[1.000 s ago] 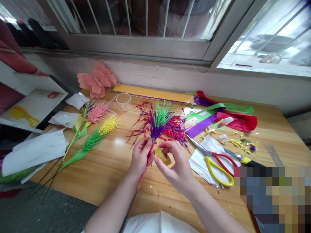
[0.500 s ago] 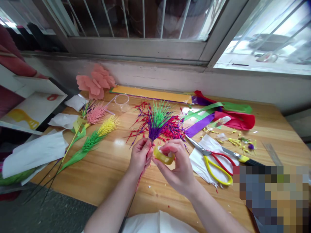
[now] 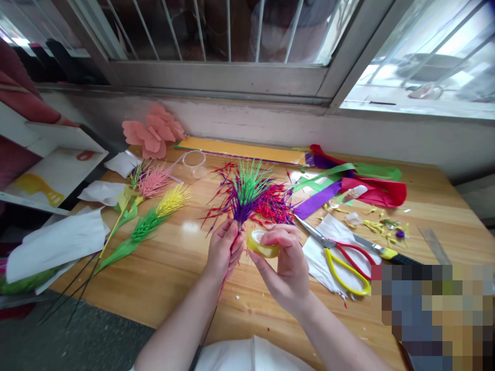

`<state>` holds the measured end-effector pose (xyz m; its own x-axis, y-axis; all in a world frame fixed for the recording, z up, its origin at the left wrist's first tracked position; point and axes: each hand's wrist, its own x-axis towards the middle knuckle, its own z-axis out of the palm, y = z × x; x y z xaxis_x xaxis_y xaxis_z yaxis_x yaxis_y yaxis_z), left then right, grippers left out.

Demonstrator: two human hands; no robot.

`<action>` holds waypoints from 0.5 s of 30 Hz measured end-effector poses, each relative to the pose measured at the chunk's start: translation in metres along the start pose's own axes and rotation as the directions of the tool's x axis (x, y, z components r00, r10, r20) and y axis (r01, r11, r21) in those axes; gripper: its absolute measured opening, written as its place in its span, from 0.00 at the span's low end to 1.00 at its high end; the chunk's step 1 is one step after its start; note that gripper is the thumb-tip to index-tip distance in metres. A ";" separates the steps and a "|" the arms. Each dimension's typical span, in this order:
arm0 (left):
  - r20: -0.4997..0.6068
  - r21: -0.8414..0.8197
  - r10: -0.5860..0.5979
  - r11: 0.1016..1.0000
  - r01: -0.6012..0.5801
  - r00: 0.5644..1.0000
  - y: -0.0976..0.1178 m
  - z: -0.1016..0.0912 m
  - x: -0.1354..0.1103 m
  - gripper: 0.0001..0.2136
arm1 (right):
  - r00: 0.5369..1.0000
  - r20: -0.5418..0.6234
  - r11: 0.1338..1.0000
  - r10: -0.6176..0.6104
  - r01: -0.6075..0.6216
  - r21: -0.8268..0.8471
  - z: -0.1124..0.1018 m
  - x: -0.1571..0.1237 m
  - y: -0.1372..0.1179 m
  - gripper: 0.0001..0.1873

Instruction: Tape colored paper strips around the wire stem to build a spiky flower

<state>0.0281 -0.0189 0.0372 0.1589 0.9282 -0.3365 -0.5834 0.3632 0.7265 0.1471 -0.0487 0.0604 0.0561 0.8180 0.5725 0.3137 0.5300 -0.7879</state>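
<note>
My left hand (image 3: 225, 248) is closed around the stem of a paper wheat ear (image 3: 249, 185) with a green top and purple lower bristles, tilted up and away from me. Its thin dark wire runs down below my fist toward my lap. In my right hand (image 3: 288, 268) is a roll of yellowish clear tape (image 3: 265, 247), gripped between thumb and fingers just right of the stem. Whether a strip of tape joins roll and stem I cannot tell. Behind the ear lie loose red and purple paper pieces (image 3: 276, 206).
Scissors (image 3: 348, 263) with red and yellow handles and a utility knife (image 3: 386, 252) lie right of my hands. Behind them are crepe paper strips (image 3: 375, 190). At left lie a green-yellow wheat stem (image 3: 145, 229) and white tissues (image 3: 58, 245); a pink paper flower (image 3: 154, 131) stands at the back.
The tape roll in my right hand has shifted slightly right, away from the stem. The wheat ear has turned and leaned a little left in my left hand.
</note>
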 end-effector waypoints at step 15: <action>-0.122 0.078 0.109 0.992 -0.100 0.987 -0.004 0.001 0.006 0.15 | 0.997 0.068 0.990 -0.020 0.030 -0.137 0.013 0.004 -0.009 0.13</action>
<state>0.0319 -0.0150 0.0334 -0.0040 0.9454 -0.3260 -0.5328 0.2739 0.8007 0.1321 -0.0470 0.0666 -0.0148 0.8202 0.5719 0.4417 0.5184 -0.7322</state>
